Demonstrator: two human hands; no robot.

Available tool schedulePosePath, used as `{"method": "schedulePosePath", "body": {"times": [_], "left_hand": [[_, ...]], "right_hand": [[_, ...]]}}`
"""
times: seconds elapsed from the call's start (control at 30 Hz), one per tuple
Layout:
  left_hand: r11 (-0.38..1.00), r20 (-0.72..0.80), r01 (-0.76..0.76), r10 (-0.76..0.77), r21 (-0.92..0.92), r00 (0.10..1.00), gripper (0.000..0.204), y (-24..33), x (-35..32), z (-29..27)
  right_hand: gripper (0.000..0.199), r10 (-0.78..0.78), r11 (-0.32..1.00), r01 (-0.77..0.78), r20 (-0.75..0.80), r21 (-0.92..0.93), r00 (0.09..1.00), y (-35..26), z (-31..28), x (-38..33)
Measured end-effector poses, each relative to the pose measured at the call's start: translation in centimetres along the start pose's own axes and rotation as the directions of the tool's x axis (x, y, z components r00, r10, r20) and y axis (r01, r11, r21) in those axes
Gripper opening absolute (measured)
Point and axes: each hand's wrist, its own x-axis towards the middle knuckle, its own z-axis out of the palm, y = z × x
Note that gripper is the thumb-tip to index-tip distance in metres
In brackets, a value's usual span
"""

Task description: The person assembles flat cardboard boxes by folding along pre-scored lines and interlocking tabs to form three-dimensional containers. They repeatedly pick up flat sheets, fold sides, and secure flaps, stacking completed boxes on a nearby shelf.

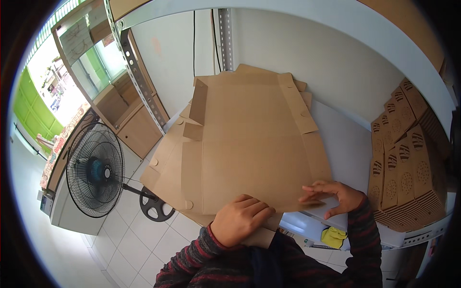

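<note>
A flat, unfolded brown cardboard box blank (249,144) lies on top of a pile of similar blanks on a white table (350,149). My left hand (240,218) is curled over the blank's near edge, fingers folded onto the flap there. At the near right corner of the blank, my right hand (333,194) presses down with fingers spread flat. One side flap at the far left of the blank stands partly raised. Both forearms wear striped dark sleeves.
A stack of folded printed brown boxes (408,163) stands at the table's right end. A black standing fan (96,168) is on the tiled floor at left. A metal shelf post (139,81) and wooden cabinet are behind it. A yellow item (333,236) lies below the table.
</note>
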Motion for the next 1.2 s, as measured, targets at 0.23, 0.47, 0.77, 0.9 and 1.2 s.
{"method": "schedulePosePath", "body": {"times": [0.23,0.47,0.77,0.9,1.2], "left_hand": [[0.997,0.065,0.023,-0.028,0.077,0.998,0.036,1.1,-1.0,1.3],[0.976,0.014,-0.106,0.105,0.193,0.994,0.038,1.7,-1.6,1.7],[0.915,0.079,-0.377,0.369,0.147,0.926,0.032,1.1,-3.8,2.2],[0.941,0.018,-0.317,0.317,0.121,0.948,0.029,-0.4,-4.5,0.5],[0.919,-0.322,0.164,-0.043,0.358,0.946,0.022,-7.3,-4.9,-7.9]], "right_hand": [[0.095,-0.022,0.994,0.025,-0.036,0.108,0.999,0.7,-0.4,-0.9],[0.075,0.063,0.985,0.052,-0.629,0.162,0.775,3.9,-1.7,-0.7],[0.055,0.099,0.992,-0.107,-0.915,0.062,0.391,4.7,-3.4,0.7],[0.049,0.032,0.992,-0.121,-0.886,-0.027,0.463,6.6,-5.1,-1.4],[0.051,-0.071,0.995,-0.017,-0.849,-0.094,0.524,4.8,-1.5,0.4]]}}
